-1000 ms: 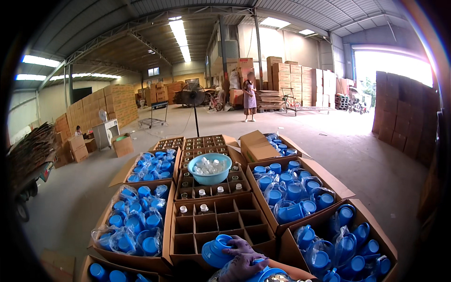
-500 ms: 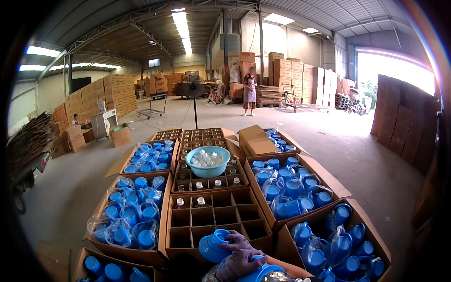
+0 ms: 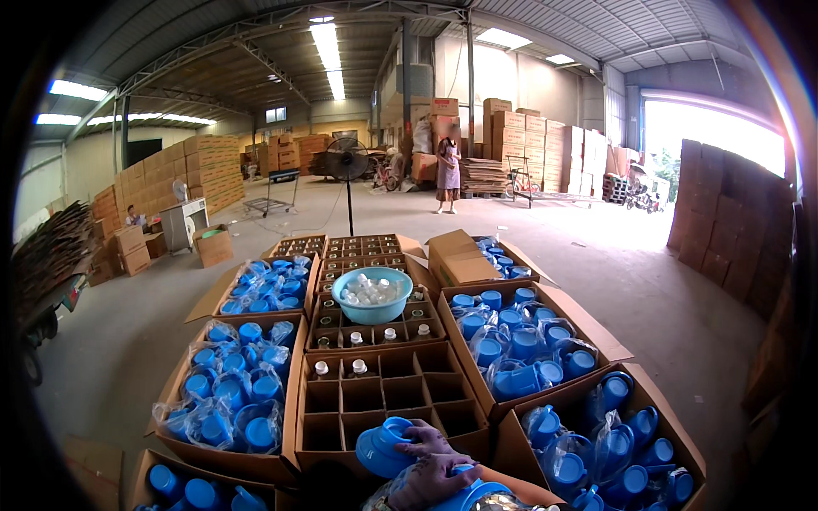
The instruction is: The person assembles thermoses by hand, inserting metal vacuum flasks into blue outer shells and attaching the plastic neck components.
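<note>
Both my hands wear purple gloves and are close together at the bottom middle. My right hand (image 3: 426, 438) is closed on a blue plastic cup (image 3: 381, 449) with a narrow round end and a wider flared part, held tilted over the near edge of a divided carton (image 3: 304, 426). Just below it, my left hand (image 3: 433, 482) comes from a patterned sleeve, its fingers curled over another blue plastic piece (image 3: 477, 492), which is partly hidden. Clear, shiny bottle-like shapes (image 3: 504, 502) are cut off at the lower edge. Two white-capped bottles (image 3: 359, 368) stand in the carton's far cells.
A light-blue basin (image 3: 371, 312) of clear small cups rests on bottle cartons. Open cartons of bagged blue mugs (image 3: 231, 391) line the left, with more mugs (image 3: 524, 342) on the right. Beyond are a standing fan (image 3: 347, 159), a standing person (image 3: 448, 170) and stacked boxes.
The view has shifted slightly, so the scene sits a little further left. The blue cup in my right hand has tilted slightly; both hands keep nearly the same place.
</note>
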The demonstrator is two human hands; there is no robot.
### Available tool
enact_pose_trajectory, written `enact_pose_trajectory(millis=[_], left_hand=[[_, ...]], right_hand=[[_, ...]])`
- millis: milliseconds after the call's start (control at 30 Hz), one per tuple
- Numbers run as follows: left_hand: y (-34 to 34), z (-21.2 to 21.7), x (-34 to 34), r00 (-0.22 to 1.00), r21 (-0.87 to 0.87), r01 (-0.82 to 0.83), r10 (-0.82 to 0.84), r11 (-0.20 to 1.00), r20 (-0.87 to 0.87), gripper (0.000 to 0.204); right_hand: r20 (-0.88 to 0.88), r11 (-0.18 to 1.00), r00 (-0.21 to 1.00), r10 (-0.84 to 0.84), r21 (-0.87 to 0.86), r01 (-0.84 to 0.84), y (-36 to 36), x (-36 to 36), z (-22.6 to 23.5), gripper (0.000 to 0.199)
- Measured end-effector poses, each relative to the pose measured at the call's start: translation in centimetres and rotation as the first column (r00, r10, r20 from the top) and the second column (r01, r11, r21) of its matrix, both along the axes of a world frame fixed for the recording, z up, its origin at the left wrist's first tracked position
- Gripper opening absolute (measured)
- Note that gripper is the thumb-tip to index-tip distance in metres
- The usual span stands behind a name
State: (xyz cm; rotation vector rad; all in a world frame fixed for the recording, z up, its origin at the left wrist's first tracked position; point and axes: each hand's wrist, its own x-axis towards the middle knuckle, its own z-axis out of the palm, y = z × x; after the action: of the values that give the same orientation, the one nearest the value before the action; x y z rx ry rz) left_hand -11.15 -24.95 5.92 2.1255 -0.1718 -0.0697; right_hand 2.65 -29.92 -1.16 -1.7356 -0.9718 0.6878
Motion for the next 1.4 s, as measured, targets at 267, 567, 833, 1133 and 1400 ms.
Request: enact_pose_trajectory(millis=[267, 567, 833, 1133, 1400], left_hand=[[-0.5, -1.2, -0.2, 0.982, 0.013, -0.035, 0.032, 0.999, 0.188, 0.073], [0.0, 0.7, -0.5, 0.992, -0.108, 0.048, -0.035, 0.993, 0.123, 0.071], [0.2, 1.0, -0.7, 0.978, -0.048, 0.052, -0.041, 0.997, 0.202, 0.071], [-0.1, 2.3, -1.3, 0.996, -0.135, -0.016, 0.028, 0.991, 0.085, 0.082], [0.9, 1.8, -1.6, 0.994, -0.142, -0.036, 0.05, 0.989, 0.095, 0.067]], right_hand=[[0.402, 0.937, 0.914, 0.059, 0.294, -0.19, -0.7, 1.1, -4.1, 0.035], [0.422, 0.957, 0.905, 0.055, 0.238, -0.169, -0.3, 2.8, -7.5, 0.052], [0.325, 0.959, 0.938, 0.123, 0.204, -0.197, -0.3, 2.8, -7.2, 0.049], [0.037, 0.999, 0.999, -0.021, 0.033, 0.02, 0.1, 0.0, -0.6, 0.069], [0.066, 0.999, 0.998, -0.008, 0.039, 0.005, 1.1, -0.4, -0.6, 0.07]])
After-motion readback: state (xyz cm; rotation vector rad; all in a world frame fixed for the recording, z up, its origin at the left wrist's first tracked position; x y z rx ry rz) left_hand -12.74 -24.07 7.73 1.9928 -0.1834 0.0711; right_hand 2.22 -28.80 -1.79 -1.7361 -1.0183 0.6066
